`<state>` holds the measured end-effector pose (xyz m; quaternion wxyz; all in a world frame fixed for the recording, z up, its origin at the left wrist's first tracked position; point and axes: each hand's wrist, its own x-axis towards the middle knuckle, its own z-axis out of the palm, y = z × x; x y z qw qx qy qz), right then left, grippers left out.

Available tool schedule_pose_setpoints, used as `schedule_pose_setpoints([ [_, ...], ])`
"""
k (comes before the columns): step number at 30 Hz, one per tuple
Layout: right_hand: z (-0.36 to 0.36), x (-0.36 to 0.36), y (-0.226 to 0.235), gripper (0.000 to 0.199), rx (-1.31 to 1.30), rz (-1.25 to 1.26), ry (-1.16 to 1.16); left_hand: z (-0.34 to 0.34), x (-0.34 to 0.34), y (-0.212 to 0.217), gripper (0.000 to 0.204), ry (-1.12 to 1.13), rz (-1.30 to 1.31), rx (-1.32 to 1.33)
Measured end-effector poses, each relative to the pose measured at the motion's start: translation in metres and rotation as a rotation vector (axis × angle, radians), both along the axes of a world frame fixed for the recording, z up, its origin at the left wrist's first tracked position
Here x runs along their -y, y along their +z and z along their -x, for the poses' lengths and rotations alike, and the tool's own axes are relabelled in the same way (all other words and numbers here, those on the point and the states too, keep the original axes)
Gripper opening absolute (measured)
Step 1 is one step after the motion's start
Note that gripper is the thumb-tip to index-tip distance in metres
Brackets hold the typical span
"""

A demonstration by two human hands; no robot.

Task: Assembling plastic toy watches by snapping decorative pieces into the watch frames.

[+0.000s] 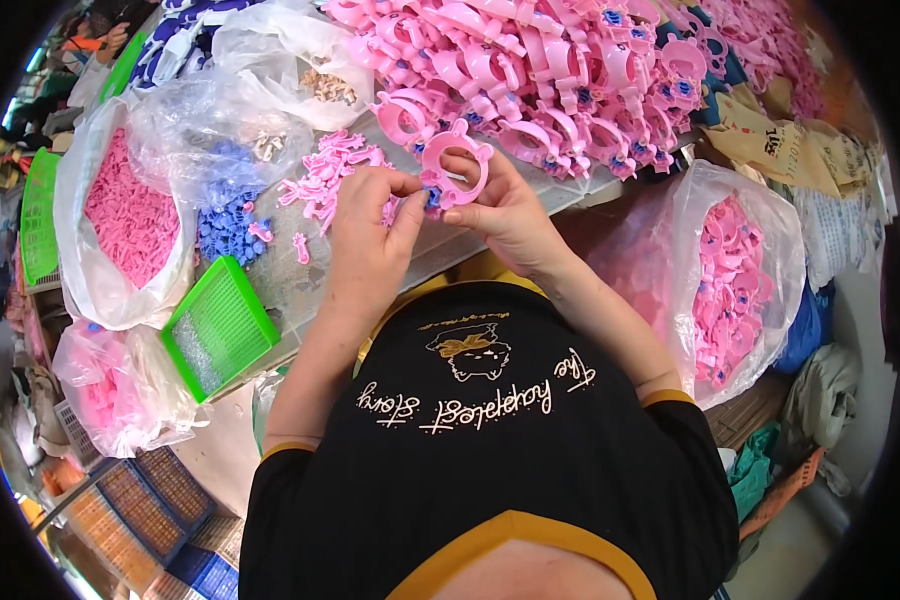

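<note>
My right hand [505, 215] grips a pink plastic ring [482, 165] with small round ears, fingers passing behind it and thumb on its lower edge. A small blue plastic piece [432, 197] sits at the ring's lower left. My left hand [375, 225] is closed in a pinch against that blue piece; a bit of pink shows between its fingers, too small to name. Left of my left hand lies a loose pile of small pink plastic pieces [322, 185]. Beyond the ring rises a big heap of similar pink parts [560, 80], several with blue pieces on them.
Small blue pieces [232, 228] lie at the left beside a white sack of pink pieces [70, 200]. A green basket [255, 325] leans at the grey table's [310, 285] near left edge. At the right stands a clear bag [660, 230] of pink parts.
</note>
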<state>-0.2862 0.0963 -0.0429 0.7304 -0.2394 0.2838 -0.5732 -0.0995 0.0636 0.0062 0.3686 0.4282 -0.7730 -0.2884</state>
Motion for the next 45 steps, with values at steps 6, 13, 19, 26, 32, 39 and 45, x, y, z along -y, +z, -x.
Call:
schedule_pose_setpoints([
  [6,-0.001,-0.003,-0.004,0.076,-0.003,0.021,-0.059,0.015,-0.008,-0.004,0.016,0.099,0.144,0.002],
  [13,0.003,-0.006,0.003,0.067,0.002,0.011,0.023,0.003,-0.007,-0.012,0.012,0.092,-0.117,-0.102],
  [19,0.014,-0.009,-0.005,0.041,0.02,-0.076,0.12,-0.034,0.073,-0.004,0.017,0.382,0.133,-0.02],
  [26,0.002,-0.013,-0.02,0.036,-0.07,-0.036,0.231,-0.058,0.144,0.001,0.021,0.365,0.331,0.403],
  [32,0.003,-0.011,-0.023,0.04,0.036,-0.065,0.177,-0.118,0.143,0.022,0.022,0.552,0.091,0.6],
  [39,0.002,-0.004,-0.025,0.04,0.019,-0.136,0.202,-0.12,0.155,-0.047,0.025,0.402,0.024,0.687],
  [45,0.003,-0.009,-0.023,0.038,0.034,-0.142,0.176,-0.124,0.169,-0.065,0.027,0.434,-0.034,0.783],
])
